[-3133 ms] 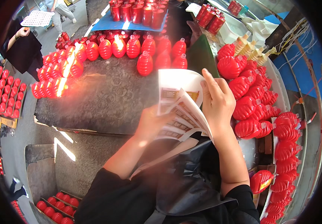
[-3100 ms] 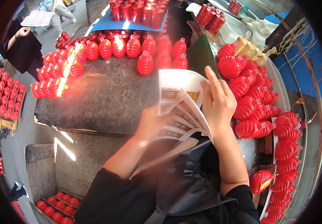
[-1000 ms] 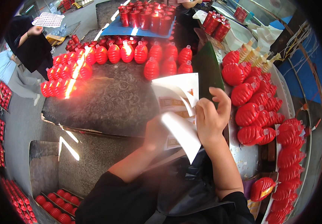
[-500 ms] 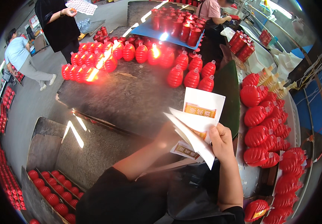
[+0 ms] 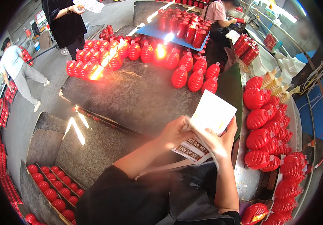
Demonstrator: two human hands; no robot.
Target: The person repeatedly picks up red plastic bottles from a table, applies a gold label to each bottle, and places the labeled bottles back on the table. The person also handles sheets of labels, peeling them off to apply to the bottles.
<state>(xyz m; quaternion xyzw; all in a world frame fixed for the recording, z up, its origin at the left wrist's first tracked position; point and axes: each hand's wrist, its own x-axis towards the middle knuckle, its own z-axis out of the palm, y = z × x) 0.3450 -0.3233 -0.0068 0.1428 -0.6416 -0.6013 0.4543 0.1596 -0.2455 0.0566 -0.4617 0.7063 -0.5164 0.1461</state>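
Observation:
A small stack of white label sheets (image 5: pixel 214 111) is held up in front of my body, above the near side of the table. My right hand (image 5: pixel 224 141) is closed around its right side, the thumb lying on the paper. My left hand (image 5: pixel 175 132) pinches the left edge of the sheets; its fingertips are partly hidden behind the paper. Below the hands, strips of brown and gold labels (image 5: pixel 192 149) on white backing show between my forearms, close to my dark apron (image 5: pixel 195 197).
Red ribbed bottles (image 5: pixel 179 77) stand in rows across the dark table (image 5: pixel 131 97). Red cans (image 5: pixel 182 28) sit on a blue board (image 5: pixel 157 35). More red bottles (image 5: pixel 259 138) lie at the right. A wooden crate (image 5: pixel 43 195) of red bottles is lower left. Three other people are farther off.
My left hand has come up from the blurred spot below and now grips the sheets. The fanned sheets have closed together and tilted right. The person at far left has stepped.

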